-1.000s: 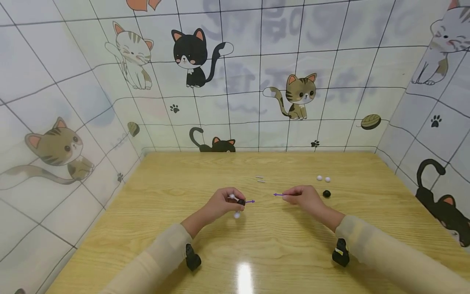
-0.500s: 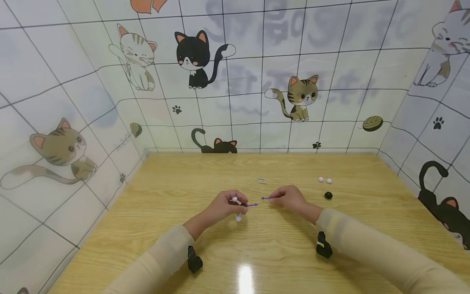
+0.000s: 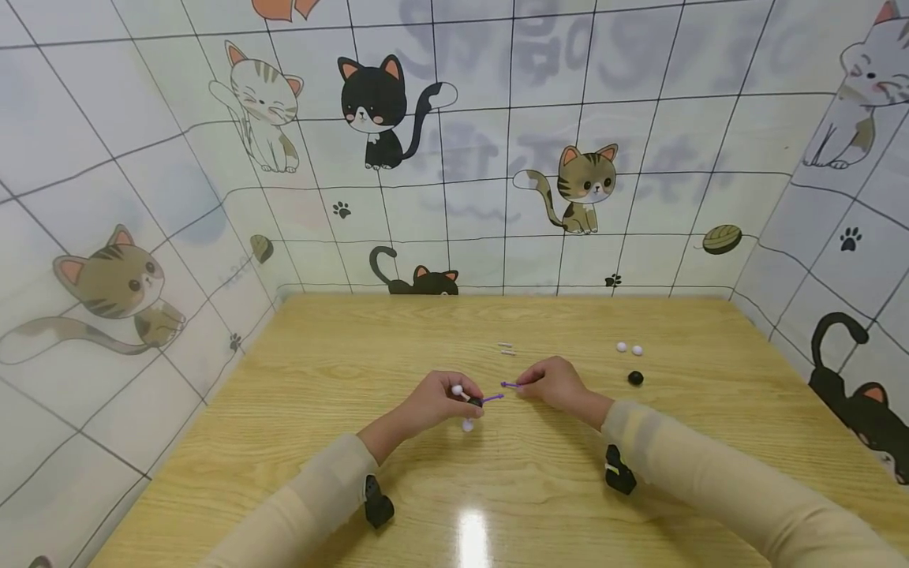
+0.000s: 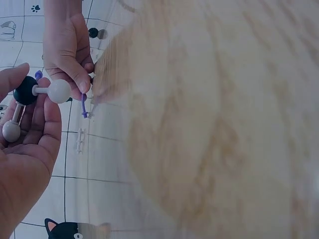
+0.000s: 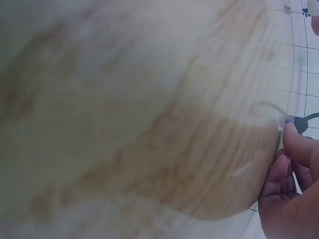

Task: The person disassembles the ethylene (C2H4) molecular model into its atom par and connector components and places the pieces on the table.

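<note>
My left hand [image 3: 442, 397] pinches the black ball of a molecular model [image 4: 25, 90] between thumb and fingers. Two white balls [image 4: 59, 91] stick out from that black ball on short pale rods, and a purple connector [image 3: 493, 398] points from it toward the right. Thumb and fingertips of my right hand [image 3: 554, 384] pinch a second, loose purple connector [image 4: 83, 105] by one end, its free tip facing left. In the head view the two purple tips are close together, a small gap between them. Both hands are over the wooden table.
Two pale connector rods [image 3: 507, 349] lie on the table [image 3: 398, 331] beyond the hands. Farther right lie two white balls [image 3: 629, 349] and a black ball [image 3: 635, 378]. A cat-print wall sheet [image 3: 483, 197] borders the table at the back and sides.
My right hand has moved left with its purple connector, closing most of the gap to the model. My left hand has shifted slightly right and toward me, still holding the model.
</note>
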Available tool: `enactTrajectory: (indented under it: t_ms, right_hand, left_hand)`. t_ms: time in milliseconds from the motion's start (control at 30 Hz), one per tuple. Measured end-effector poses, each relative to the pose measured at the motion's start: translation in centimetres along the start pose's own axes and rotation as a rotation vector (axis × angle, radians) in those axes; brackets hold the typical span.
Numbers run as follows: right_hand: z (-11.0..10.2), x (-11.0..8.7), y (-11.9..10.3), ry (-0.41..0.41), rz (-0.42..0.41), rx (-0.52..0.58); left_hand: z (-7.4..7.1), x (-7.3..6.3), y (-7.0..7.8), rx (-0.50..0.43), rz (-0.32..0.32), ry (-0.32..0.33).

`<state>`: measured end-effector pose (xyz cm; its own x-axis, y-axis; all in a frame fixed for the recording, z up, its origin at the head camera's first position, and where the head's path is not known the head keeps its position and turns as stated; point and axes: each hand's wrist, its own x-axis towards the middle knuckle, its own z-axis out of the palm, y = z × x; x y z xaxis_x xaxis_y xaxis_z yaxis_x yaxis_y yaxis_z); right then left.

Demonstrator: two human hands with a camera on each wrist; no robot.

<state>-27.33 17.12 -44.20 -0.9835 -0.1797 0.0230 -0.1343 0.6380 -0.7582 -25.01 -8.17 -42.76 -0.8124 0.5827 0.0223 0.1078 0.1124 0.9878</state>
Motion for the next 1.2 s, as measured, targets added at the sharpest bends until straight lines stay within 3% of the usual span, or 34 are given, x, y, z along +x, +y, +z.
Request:
enactTrajectory:
  t_ms: [367,600,800,1033,1200]
  right_hand:
    - [0.15,0.18,-0.08,-0.010,-0.042,-0.037]
    - [0.03,0.16,-0.16,-0.010,-0.059,-0.040]
    - [-0.16,-0.20,-0.34,-0.014,-0.086,-0.025]
    - [-0.15,-0.17,0.04,-0.020,-0.036,-0.017]
    - [-0.30,-0.32,0.31,-0.018,-0.051,-0.038]
  left_hand:
    - [0.30,-0.03,0.09,0.014,0.009,-0.010]
    - [0.27,-0.01,-0.01,-0.048,0.032,-0.038]
    - [0.31,-0.03,0.02,-0.042,0.040,-0.052]
    - [0.29,-0.07,-0.06,-0.022,0.034,-0.040]
    - [0.39,-0.14,-0.11,-0.054,0.020,-0.054]
